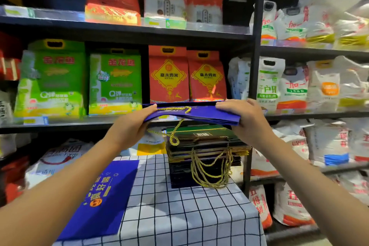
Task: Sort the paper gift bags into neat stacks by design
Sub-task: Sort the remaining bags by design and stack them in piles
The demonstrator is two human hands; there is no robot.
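Gripping blue bag (191, 115) at both ends, left hand (131, 126), right hand (245, 120) (cord dangling): could snag dark stack (205, 146) at 6 o'clock.

Held bag (191, 115) above stack (205, 154)

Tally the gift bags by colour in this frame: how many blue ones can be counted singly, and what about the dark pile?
Blue bag held flat in the air by left hand and right hand: 1
Blue bag lying flat on the checked tablecloth, printed side up: 1
Dark stack with gold cord handles: 1 pile; bags in it too tightly layered to count
Total: 2 blue bags, 1 dark stack
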